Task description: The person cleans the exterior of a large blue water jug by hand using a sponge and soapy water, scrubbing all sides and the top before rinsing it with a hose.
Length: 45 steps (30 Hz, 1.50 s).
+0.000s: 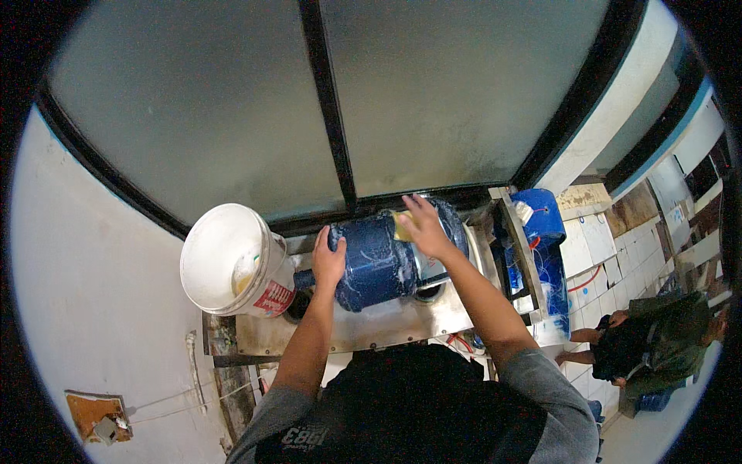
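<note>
A large blue plastic water jug [371,284] lies on its side on a metal worktop [371,327], its neck pointing left. Whitish suds streak its ribbed wall. My left hand [328,258] grips the shoulder of the jug near the neck, thumb on the near side. Farther right, my right hand [429,229] presses a yellow sponge [401,226] against the jug's upper side with spread fingers. Part of the sponge is hidden under that hand. A pale label [430,267] with writing wraps the jug near its base, partly behind my right forearm.
Left of the jug's neck stands a white plastic bucket [200,255] with something yellowish inside. Framed glass panes [203,127] rise behind the worktop. At the right are a blue plastic drum [539,211] and, farther off, another person [666,342] on the tiled floor.
</note>
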Motion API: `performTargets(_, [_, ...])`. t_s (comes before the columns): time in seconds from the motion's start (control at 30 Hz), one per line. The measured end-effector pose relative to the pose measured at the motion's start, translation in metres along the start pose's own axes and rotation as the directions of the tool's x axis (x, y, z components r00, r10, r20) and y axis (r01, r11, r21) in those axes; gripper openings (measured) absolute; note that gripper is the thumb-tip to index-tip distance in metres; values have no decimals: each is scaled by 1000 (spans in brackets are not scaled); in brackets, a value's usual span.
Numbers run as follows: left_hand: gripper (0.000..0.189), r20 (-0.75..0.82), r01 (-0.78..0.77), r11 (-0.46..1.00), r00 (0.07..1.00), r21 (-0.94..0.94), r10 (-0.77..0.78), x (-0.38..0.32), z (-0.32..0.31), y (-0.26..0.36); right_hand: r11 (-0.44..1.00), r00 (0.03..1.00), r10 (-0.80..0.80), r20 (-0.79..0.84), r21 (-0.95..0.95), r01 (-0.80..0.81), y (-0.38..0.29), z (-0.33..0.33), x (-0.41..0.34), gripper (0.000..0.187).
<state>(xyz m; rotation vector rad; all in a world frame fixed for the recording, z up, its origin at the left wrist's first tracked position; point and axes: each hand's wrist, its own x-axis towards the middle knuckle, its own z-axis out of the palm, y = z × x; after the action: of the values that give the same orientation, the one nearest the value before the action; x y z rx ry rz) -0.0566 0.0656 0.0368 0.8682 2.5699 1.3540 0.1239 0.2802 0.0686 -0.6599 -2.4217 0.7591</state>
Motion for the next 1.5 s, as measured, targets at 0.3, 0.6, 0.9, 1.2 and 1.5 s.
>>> performTargets(0.3, [63,-4,-10,1000,1000,-5,10,-7,0,-12,403,785,409,-466,864,302,94,-359,15,48])
performTargets(0.6, [64,11,-67,981,998,183,66,1,-6,-19,911,924,187,-332,411,-37,6,-264,36,33])
performTargets(0.9, [52,-26,178,919,983,353,-181,15,2,40,973,931,185,316,-191,-128,-65,25,10,50])
performTargets(1.2, [50,-40,47,932,999,360,-35,-7,7,28,678,944,312,103,-721,-146,30,-38,45,42])
performTargets(1.5, [48,-70,101,941,994,323,-83,-7,5,31,902,956,-277,97,-317,293,-43,50,7,44])
